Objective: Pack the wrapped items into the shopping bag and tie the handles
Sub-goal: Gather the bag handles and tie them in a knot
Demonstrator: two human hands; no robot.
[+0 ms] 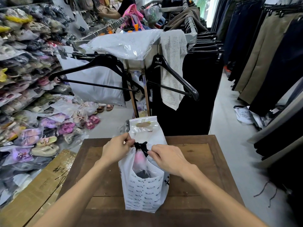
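A white printed shopping bag (144, 190) stands upright on the brown wooden table (196, 169). Pink and dark wrapped items (139, 158) show through its open side. A black cord (141, 146) is knotted across the bag's neck, below the die-cut handle flap (142, 124) that sticks up. My left hand (117, 149) pinches the cord's left end at the knot. My right hand (165, 157) pinches the right end, fingers curled on the bag's edge.
A clothes rack (139, 82) with black hangers, a grey garment and a clear plastic package stands just beyond the table. Bagged slippers pile up on shelves and floor at left. A cardboard box (37, 190) lies by the table's left side. Trousers hang at right.
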